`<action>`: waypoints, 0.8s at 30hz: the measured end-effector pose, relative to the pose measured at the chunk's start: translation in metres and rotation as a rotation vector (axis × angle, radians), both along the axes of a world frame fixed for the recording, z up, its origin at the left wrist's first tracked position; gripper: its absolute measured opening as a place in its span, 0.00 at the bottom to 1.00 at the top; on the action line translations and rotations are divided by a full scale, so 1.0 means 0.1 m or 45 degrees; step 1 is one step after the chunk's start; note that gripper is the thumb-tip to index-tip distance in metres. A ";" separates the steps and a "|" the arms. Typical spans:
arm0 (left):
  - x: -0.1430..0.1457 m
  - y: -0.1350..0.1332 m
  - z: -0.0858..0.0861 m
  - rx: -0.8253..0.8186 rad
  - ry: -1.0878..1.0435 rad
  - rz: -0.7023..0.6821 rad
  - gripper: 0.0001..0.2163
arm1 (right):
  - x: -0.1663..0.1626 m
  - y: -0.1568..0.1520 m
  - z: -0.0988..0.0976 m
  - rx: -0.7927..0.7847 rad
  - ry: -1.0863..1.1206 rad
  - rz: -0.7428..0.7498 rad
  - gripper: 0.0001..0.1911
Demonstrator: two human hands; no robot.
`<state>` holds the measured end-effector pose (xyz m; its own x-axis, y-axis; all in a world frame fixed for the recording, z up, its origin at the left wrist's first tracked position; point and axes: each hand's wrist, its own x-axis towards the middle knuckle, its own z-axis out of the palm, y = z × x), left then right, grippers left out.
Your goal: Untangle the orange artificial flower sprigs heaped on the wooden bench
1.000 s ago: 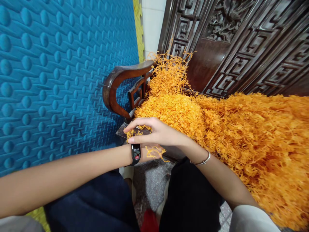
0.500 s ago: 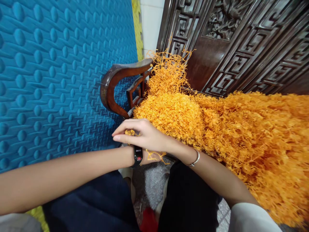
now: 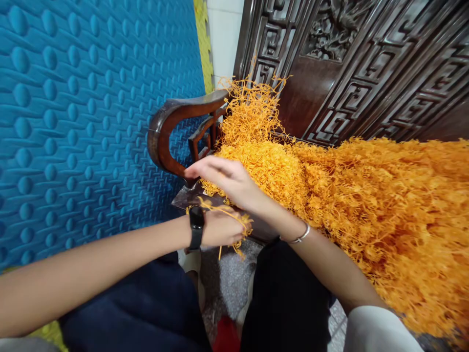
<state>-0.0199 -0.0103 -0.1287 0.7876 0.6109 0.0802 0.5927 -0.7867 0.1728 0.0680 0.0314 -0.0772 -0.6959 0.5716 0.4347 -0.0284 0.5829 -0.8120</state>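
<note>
My left hand (image 3: 222, 227), a black band on its wrist, is curled around several thin orange branching strands (image 3: 240, 222). Some of these lie across its back, and loose ends hang below the fingers. Above and a little beyond it is my right hand (image 3: 229, 178), slightly blurred, palm down with fingers stretched to the left. I see nothing between those fingers, and the two hands are apart. Just behind my right hand rises a mound of the same orange strands (image 3: 271, 166), heaped on a dark wooden seat (image 3: 262, 226).
The seat has a curved wooden armrest (image 3: 161, 132) at its left end and a carved backrest (image 3: 318, 83) behind. A larger orange heap (image 3: 395, 205) fills the right side. Blue textured matting (image 3: 73, 122) covers the left. Speckled floor (image 3: 232, 274) shows between my legs.
My right hand has lifted up and away from my left wrist, its fingers no longer crossing it. My left hand has turned and come into fuller view with the strands.
</note>
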 end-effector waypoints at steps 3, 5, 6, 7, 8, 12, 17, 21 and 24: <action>-0.12 0.06 0.17 -0.349 -0.201 0.094 0.11 | 0.24 0.20 0.07 -0.098 0.074 -0.285 0.22; -0.19 0.09 0.27 -0.543 -0.501 0.222 0.11 | 0.35 0.29 0.07 -0.126 0.096 -0.408 0.24; -0.21 0.09 0.31 -0.606 -0.658 0.281 0.11 | 0.39 0.31 0.07 -0.131 0.110 -0.439 0.24; -0.22 0.10 0.34 -0.655 -0.799 0.339 0.11 | 0.41 0.32 0.06 -0.131 0.121 -0.453 0.24; -0.23 0.10 0.36 -0.702 -0.921 0.393 0.11 | 0.42 0.32 0.05 -0.126 0.130 -0.456 0.23; -0.25 0.10 0.41 -0.771 -1.276 0.564 0.09 | 0.42 0.27 0.05 -0.089 0.142 -0.409 0.20; -0.28 0.15 0.39 -0.605 -1.540 0.675 0.08 | 0.45 0.25 0.03 -0.151 -0.006 -0.321 0.16; -0.32 0.20 0.34 -0.329 -1.585 0.772 0.07 | 0.45 0.26 0.00 -0.312 -0.037 -0.215 0.14; -0.32 0.24 0.33 -0.239 -1.671 0.774 0.11 | 0.42 0.26 -0.01 -0.406 0.086 -0.160 0.11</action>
<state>-0.0523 0.0141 -0.0959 -0.1661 0.8983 0.4067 0.1574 -0.3830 0.9102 0.1101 0.0572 -0.0779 -0.5873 0.7653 0.2634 -0.0326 0.3028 -0.9525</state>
